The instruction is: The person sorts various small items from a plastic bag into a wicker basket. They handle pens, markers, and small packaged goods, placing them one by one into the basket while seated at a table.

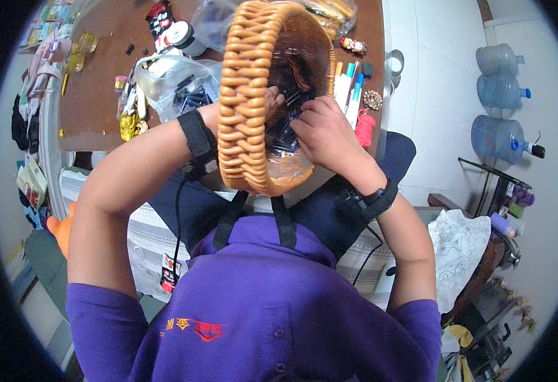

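Observation:
A woven wicker basket (243, 95) stands tilted before me at the table's near edge, its braided rim towards my left. Inside lie dark slender pieces (286, 143), too jumbled to name, on clear plastic. My left hand (273, 102) reaches into the basket behind the rim, partly hidden, its fingers at the dark pieces. My right hand (324, 131) comes over the basket's right side, fingers bent down near the same pieces; whether it grips one is hidden. Left of the basket a clear plastic bag (162, 88) holds more dark slender pieces (194, 98).
On the brown table (102, 110) stand a white-lidded jar (181, 36) and yellow glass cups (80, 50). Markers (348, 86), a beaded bracelet (372, 100) and a pink-red cord bundle (365, 129) lie right of the basket. Large water bottles (496, 138) stand farther right.

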